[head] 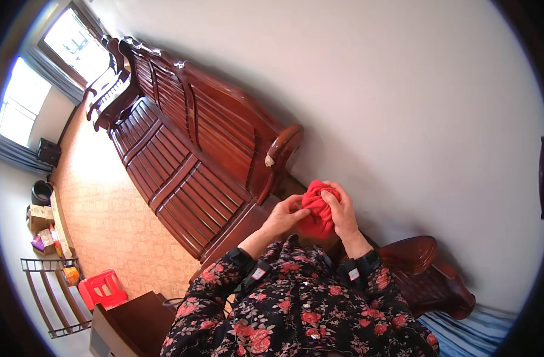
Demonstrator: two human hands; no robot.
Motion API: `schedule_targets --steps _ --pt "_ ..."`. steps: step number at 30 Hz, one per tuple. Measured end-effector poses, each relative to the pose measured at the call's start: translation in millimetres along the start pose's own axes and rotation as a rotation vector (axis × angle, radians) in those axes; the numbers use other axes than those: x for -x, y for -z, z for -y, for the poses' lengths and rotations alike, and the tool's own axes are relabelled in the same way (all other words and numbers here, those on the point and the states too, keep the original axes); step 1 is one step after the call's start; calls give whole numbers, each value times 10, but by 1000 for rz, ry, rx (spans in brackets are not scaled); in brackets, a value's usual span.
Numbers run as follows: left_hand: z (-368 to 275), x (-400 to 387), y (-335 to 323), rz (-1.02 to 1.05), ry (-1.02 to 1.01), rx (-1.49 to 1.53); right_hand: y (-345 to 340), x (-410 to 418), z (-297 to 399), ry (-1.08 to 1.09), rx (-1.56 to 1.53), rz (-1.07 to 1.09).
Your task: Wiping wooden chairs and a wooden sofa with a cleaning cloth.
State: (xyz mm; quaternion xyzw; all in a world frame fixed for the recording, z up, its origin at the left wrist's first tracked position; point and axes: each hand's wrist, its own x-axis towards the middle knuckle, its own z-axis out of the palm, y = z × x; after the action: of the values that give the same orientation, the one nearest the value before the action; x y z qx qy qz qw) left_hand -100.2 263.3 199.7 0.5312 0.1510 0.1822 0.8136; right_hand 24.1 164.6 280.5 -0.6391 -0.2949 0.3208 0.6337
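Note:
A bunched red cloth point(317, 206) is held up in front of my chest, between both hands. My right hand point(340, 206) grips it from the right side, its thumb pressed on the folds and its fingers around the back. On the left side, my left hand point(284, 215) pinches the cloth's edge between thumb and fingers. Part of the cloth hangs below the hands in a loose fold. Behind the cloth lies the near end of a dark red slatted wooden bench point(182, 165) with a curved armrest point(284, 145).
A second carved wooden seat point(410, 259) stands at the right, near a blue striped curtain point(468, 330). Along the left are a red plastic stool point(103, 288), a metal-framed rack point(53, 296), cardboard boxes point(39, 217) and a brown cabinet point(136, 325). A pale wall point(410, 111) rises behind the bench.

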Motion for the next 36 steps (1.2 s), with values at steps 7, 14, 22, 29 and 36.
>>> schedule_targets --steps 7,14,22,29,36 --pt "-835 -124 453 -289 -487 61 -756 -768 591 458 307 63" --pt "-606 -509 985 -580 -492 -274 -1123 -1261 230 1110 1219 200" --pt "-946 12 773 -327 -127 104 -822 -894 402 945 853 366" --pt "-1176 -404 657 -497 -403 -455 -707 -1104 331 713 953 -172" --pt "-1143 -340 782 -529 -557 -962 -917 -866 415 1016 1358 47"
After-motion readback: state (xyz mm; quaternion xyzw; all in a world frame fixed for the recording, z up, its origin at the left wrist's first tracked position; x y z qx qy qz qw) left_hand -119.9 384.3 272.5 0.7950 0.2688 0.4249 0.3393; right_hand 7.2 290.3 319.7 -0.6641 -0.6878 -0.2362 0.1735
